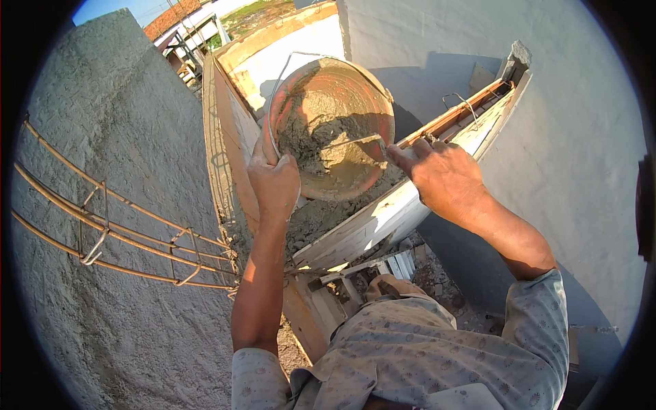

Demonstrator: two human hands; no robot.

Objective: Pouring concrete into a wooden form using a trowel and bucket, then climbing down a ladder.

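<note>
My left hand (273,184) grips the near left rim of an orange bucket (379,160) beside its wire handle. The bucket is partly full of wet grey mortar (321,109) and rests over a curved wooden form, between its boards (362,229). My right hand (444,174) is closed on the handle of a metal trowel (359,140), whose blade reaches into the bucket over the mortar. More mortar (307,229) lies in the form below the bucket.
A rebar cage (116,232) juts from the form's left end along a rough grey wall (96,102). A smooth pale wall (567,116) rises at the right. Planks (314,307) and rubble lie below me. Roofs and greenery show at the top left.
</note>
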